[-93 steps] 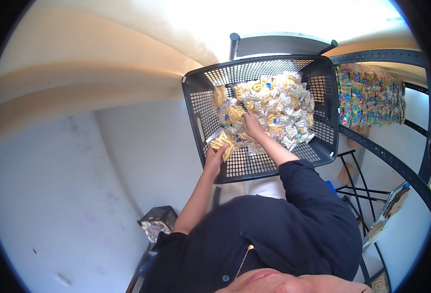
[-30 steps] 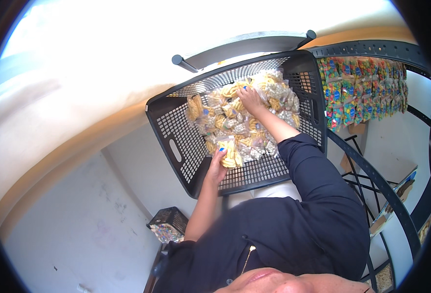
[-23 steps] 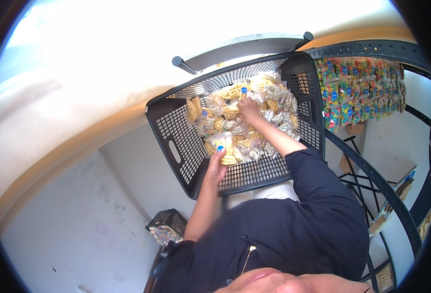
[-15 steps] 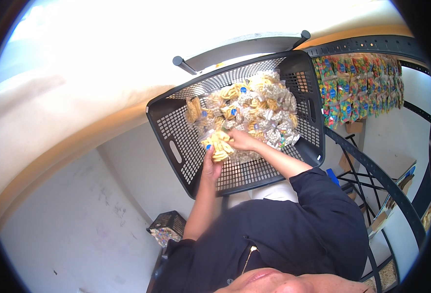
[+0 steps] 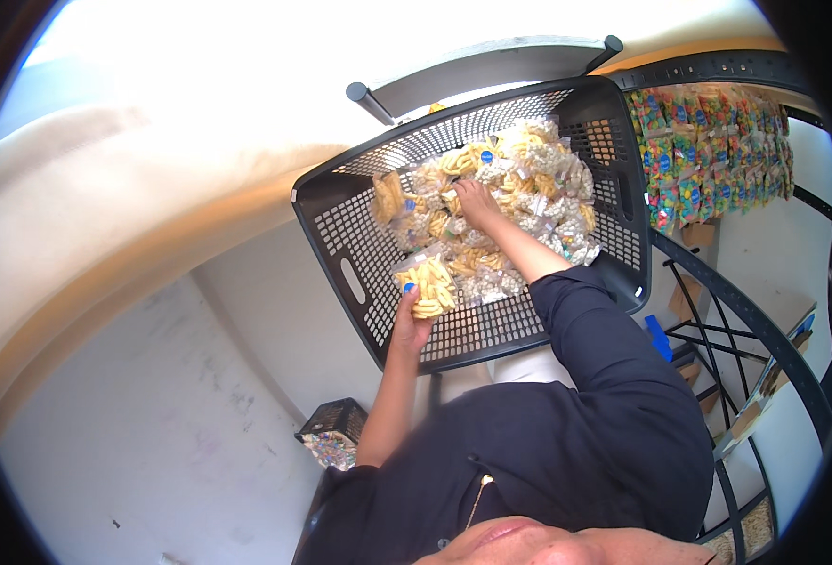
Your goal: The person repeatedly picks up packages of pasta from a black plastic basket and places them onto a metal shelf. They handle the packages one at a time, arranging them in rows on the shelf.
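My left hand (image 5: 413,325) is closed on the lower edge of a clear bag of pale yellow snack sticks (image 5: 430,282), which has a round blue label. It holds this bag up over the near left part of a black plastic basket (image 5: 637,235). Deeper in the basket, my right hand (image 5: 475,204) rests among a heap of similar snack bags (image 5: 529,193), some with yellow pieces and some with whitish ones. Its fingers are bent and close together, with a small dark spot at their tips; what they grip is hidden.
Bags of colourful sweets (image 5: 717,155) hang in rows at the right, by a black curved metal rail (image 5: 736,292). A smaller black crate (image 5: 338,419) with colourful packets stands low at the left. Beyond the basket is a grey panel with round black ends (image 5: 491,75).
My right hand has left the bag in my left hand and reached farther into the heap. My left hand keeps its bag. The view has shifted slightly.
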`<action>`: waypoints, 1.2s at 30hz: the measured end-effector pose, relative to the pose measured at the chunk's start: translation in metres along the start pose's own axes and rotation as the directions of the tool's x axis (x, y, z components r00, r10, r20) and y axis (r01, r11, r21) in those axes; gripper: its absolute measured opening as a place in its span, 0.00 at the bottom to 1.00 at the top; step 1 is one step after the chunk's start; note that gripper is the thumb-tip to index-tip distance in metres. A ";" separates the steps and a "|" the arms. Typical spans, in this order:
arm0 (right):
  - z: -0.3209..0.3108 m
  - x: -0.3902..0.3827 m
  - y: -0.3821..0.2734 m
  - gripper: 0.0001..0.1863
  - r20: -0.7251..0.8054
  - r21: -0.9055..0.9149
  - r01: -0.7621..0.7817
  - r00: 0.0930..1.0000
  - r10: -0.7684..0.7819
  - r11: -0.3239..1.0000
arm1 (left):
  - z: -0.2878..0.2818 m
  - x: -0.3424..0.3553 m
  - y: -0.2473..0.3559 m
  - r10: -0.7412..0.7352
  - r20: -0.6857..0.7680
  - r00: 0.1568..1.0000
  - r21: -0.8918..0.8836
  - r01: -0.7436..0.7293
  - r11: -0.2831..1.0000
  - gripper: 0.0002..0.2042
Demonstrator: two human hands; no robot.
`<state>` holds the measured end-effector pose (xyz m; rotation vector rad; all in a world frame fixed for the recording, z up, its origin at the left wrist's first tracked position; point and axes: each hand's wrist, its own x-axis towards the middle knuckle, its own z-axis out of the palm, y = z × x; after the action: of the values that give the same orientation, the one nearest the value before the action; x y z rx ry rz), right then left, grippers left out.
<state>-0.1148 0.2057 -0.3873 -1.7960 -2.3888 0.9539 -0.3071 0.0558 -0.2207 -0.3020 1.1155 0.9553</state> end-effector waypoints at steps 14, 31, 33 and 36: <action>-0.031 -0.044 -0.048 0.21 -0.040 0.541 -0.231 0.953 0.299 0.809 | 0.003 -0.016 0.018 0.068 0.013 0.998 -0.068 -0.067 0.995 0.27; -0.052 -0.064 -0.048 0.18 0.485 0.763 -0.322 0.858 -0.168 0.561 | 0.007 -0.002 0.039 0.251 0.051 0.967 -0.206 -0.236 0.950 0.31; -0.047 -0.038 -0.032 0.18 0.434 0.586 -0.327 0.899 0.055 0.741 | 0.007 -0.004 0.035 0.257 0.056 0.965 -0.214 -0.240 0.947 0.30; -0.042 0.000 -0.002 0.21 0.211 0.252 -0.064 0.977 0.010 0.966 | 0.012 -0.008 0.022 0.209 0.021 0.978 -0.229 -0.199 0.953 0.30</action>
<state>-0.1019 0.2248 -0.3523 -1.7265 -2.2133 1.4485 -0.3176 0.0725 -0.2031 -0.3523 1.0109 1.2716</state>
